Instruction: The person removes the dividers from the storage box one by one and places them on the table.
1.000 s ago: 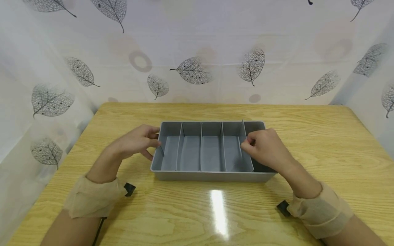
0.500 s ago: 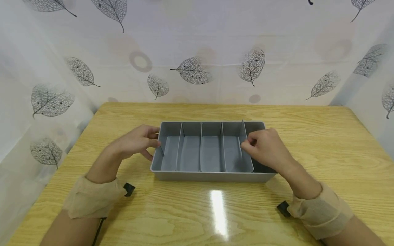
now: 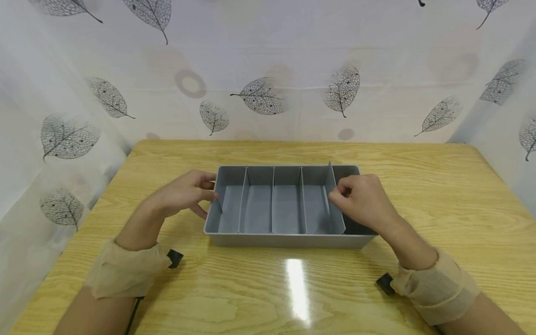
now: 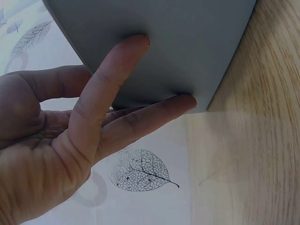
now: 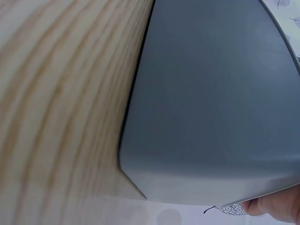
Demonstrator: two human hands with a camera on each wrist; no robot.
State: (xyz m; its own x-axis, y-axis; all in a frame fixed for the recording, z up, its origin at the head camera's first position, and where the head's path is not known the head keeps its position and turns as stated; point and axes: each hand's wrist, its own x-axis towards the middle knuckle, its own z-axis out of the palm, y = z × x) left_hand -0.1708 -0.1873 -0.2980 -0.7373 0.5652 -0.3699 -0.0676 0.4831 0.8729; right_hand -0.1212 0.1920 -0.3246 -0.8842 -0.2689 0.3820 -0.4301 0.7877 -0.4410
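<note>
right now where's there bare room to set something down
Free: table behind the tray, up to the cloth; right of the right hand; in front, between the wrist wraps. Crowded: both tray ends, left hand at one, right hand at the divider near the other.

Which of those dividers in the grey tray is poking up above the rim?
The rightmost divider, pinched by the right hand: its far end rises above the rim of the tray, while the other three look level.
</note>
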